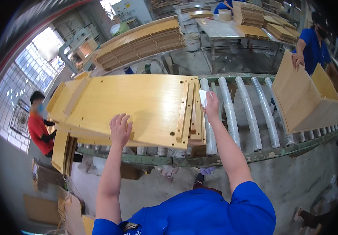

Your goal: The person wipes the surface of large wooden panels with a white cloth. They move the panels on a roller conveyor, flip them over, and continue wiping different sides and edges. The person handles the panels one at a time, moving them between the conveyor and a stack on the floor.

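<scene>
A stack of yellow wooden panels (137,100) lies in front of me on a roller conveyor (251,113). The top panel has drilled holes and a narrow strip along its right end. Near its front edge, my left hand (120,127) rests on the surface, fingers spread, holding nothing. Just off the right end, my right hand (212,105) grips a small white sheet (203,98); whether it is paper or cloth I cannot tell. Part of the sheet is hidden by the fingers.
At the right, a co-worker (314,43) in blue holds a wooden box frame (306,96) on the rollers. Another person (41,127) in red stands beyond the left end. A long panel pile (141,43) and a work table (223,31) stand farther back.
</scene>
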A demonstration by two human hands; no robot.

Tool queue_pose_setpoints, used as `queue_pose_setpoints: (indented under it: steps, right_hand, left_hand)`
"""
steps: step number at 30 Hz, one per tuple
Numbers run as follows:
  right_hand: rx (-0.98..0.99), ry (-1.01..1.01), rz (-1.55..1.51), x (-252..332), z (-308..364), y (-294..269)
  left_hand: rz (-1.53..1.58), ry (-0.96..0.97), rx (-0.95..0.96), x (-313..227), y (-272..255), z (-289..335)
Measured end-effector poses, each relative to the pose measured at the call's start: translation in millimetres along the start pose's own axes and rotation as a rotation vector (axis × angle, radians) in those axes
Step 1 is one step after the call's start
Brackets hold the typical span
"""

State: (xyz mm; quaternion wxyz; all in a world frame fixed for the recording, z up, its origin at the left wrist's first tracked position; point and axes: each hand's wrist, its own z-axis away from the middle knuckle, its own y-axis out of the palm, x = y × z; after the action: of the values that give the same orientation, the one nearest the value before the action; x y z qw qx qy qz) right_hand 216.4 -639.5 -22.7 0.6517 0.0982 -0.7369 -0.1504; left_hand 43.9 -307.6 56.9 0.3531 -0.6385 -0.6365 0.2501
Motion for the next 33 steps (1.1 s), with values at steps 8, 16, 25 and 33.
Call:
queue_pose_setpoints:
  steps: [8, 16, 25, 33]
  right_hand:
    - [-0.135, -0.239, 0.600, -40, -72, 29]
    - [-0.144, -0.289, 0.896, -43, -73, 48]
    - [-0.104, -0.474, 1.057, -27, -17, 45]
    - [-0.125, -0.540, 1.027, -17, 62, 39]
  left_hand:
    - [0.251, -0.079, 0.003, 13, 37, 5]
    - [0.321, -0.084, -0.064, 14, 35, 6]
    - [0.362, -0.051, -0.077, 16, 36, 8]
    - [0.382, -0.010, -0.027, 17, 35, 10]
